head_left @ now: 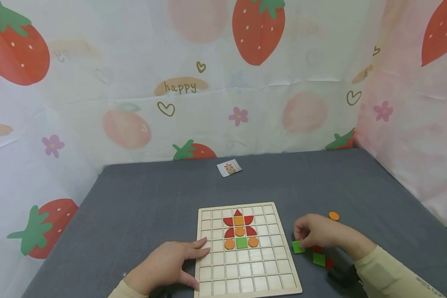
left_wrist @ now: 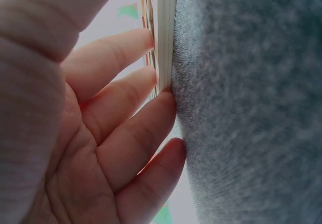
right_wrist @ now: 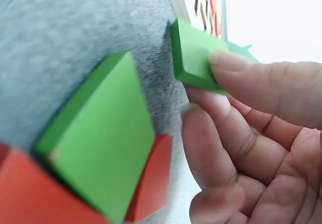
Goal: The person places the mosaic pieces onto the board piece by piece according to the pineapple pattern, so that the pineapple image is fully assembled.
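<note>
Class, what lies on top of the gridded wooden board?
A red triangle, four red quarter-circles, an orange square, three orange discs and a green square; the left hand touches the board at its left edge. Anything directly beneath the pieces is hidden.

Soft, even light washes the printed curtain [head_left: 264, 93] and grey tabletop [head_left: 152, 194] in our head view, with faint glare on the board [head_left: 232, 272]; our left wrist view shows the left hand [left_wrist: 115, 118] dim against a bleached background, and our right blurs the nearest green tile [right_wrist: 105, 138]
</note>
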Motion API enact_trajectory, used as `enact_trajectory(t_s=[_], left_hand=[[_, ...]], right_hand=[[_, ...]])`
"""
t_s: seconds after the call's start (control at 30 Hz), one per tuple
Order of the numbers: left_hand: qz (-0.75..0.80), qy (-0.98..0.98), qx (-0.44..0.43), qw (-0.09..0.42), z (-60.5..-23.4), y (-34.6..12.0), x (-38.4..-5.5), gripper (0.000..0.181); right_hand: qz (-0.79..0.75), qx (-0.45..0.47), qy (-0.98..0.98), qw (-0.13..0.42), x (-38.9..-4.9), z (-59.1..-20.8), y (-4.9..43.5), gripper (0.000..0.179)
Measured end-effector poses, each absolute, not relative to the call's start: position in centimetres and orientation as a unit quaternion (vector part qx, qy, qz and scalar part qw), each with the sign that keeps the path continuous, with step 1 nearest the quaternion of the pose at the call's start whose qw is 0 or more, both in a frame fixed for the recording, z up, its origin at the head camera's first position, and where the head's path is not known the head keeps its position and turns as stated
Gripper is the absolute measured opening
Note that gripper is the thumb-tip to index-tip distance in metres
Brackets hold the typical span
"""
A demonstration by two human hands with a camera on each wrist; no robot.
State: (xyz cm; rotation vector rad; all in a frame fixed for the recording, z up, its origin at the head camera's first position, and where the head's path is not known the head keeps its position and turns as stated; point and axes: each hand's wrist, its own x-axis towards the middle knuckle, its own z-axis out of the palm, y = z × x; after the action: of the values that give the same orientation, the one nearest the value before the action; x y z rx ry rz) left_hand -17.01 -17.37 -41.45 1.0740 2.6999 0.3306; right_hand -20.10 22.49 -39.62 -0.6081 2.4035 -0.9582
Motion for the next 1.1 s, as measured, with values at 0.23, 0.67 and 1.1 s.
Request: enact_trajectory(t_s=[0.23,0.67,1.1], left_hand=[[0.111,0.917,0.369,0.101,-41.6,-17.4,-17.1,0.083],[0.109,0.918,0.367,0.101,-41.7,-17.4,-17.1,0.083],[0.111,0.917,0.371,0.092,-41.9,-17.5,-17.1,0.082]], right_hand=[[-0.376,-0.192,0.879,0.221,-20.5,-39.3,21.7,0.009],[-0.419,-0.198,0.859,0.218,-21.4,-39.1,17.5,0.003],[-0.397,-0.249,0.858,0.211,-21.2,-40.2,11.4,0.010]])
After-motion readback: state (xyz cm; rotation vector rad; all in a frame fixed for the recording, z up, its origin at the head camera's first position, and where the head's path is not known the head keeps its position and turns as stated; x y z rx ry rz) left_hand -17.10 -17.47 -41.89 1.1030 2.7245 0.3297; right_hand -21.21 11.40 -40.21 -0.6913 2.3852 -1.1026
